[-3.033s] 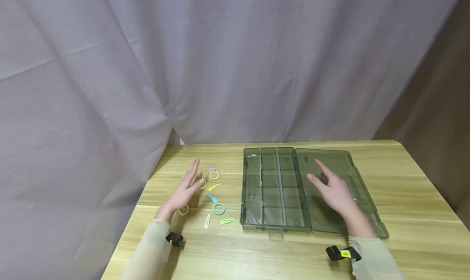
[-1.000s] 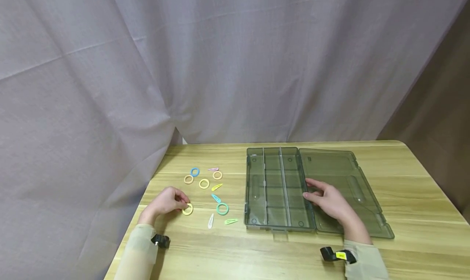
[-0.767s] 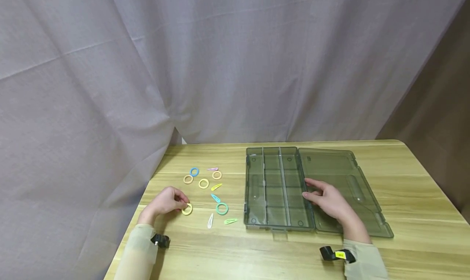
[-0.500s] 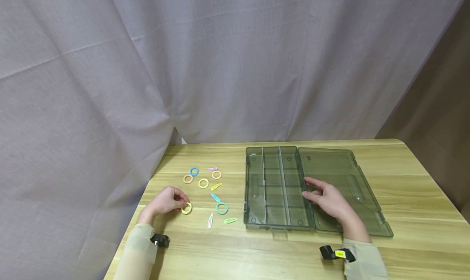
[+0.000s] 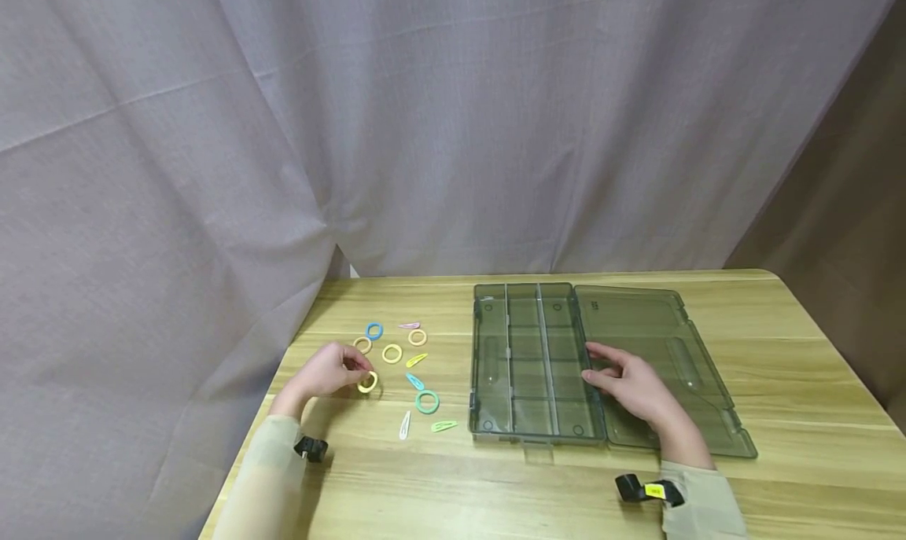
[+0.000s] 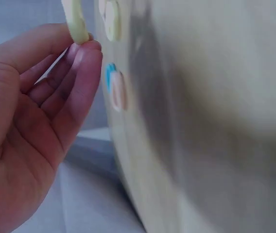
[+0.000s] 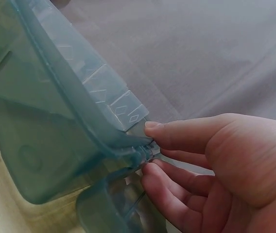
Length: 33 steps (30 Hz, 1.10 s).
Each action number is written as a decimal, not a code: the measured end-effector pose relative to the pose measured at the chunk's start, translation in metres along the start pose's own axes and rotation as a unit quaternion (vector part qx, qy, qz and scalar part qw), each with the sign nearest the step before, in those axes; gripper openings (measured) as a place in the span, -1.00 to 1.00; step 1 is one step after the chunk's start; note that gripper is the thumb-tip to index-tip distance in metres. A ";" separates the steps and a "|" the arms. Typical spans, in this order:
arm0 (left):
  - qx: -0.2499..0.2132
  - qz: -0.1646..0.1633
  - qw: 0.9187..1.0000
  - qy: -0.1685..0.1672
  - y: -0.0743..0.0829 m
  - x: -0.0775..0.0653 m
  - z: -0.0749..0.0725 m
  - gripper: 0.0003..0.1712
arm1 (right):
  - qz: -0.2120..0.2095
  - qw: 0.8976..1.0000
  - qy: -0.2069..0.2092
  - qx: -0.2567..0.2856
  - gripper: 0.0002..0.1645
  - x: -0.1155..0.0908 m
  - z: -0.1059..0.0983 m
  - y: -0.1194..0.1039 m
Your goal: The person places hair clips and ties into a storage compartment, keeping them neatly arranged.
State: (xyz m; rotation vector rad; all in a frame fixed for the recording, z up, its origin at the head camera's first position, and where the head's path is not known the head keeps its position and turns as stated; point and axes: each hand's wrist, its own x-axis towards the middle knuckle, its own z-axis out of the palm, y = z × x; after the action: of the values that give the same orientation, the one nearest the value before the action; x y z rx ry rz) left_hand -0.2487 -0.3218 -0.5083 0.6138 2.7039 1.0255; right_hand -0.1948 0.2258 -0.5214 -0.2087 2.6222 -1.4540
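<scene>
My left hand (image 5: 327, 369) pinches a pale yellow hair tie (image 6: 75, 22) between thumb and fingertips. It is lifted just off the table, as the left wrist view shows. Around it lie a blue hair tie (image 5: 368, 336), a peach one, another yellow one and a green one (image 5: 418, 409). Several snap hair clips lie among them, including a white one (image 5: 405, 430) and a light green one (image 5: 443, 426). My right hand (image 5: 637, 387) grips the hinge-side edge of a smoky clear divided box (image 5: 534, 438), thumb on the rim and fingers below it.
The box's lid (image 5: 637, 312) lies folded back flat on the right, partly under my right hand. Thin dividers split the box into compartments. A grey curtain (image 5: 453, 131) hangs behind the wooden table (image 5: 453, 493).
My left hand came down from an open pose, took hold of the yellow hair tie, and has just lifted it slightly up and right. My right hand moved from above the lid to the box's edge.
</scene>
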 end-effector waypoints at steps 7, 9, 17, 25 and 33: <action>0.028 0.062 0.998 0.015 0.034 0.035 0.000 -0.94 | 0.008 1.000 0.001 0.003 -0.16 0.000 0.000 0.002; 0.025 0.080 0.996 0.020 0.044 0.046 0.004 -0.94 | 0.008 1.000 0.002 0.006 -0.16 0.001 0.000 0.003; 0.009 0.105 0.994 0.023 0.079 0.086 0.033 -0.91 | 0.011 1.000 0.000 0.013 -0.14 0.001 0.000 0.005; 0.040 0.137 0.990 0.018 0.105 0.131 0.051 -0.91 | 0.011 1.000 0.003 0.006 -0.15 0.001 0.000 0.006; 0.059 0.155 0.985 0.040 0.120 0.172 0.059 -0.92 | 0.009 1.000 0.007 0.002 -0.16 0.002 0.001 0.006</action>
State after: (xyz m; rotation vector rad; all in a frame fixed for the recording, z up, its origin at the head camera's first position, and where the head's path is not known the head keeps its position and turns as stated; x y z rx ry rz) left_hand -0.3474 -0.1294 -0.4765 1.0648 2.8133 0.9781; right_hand -0.1969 0.2280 -0.5270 -0.1750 2.6253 -1.4616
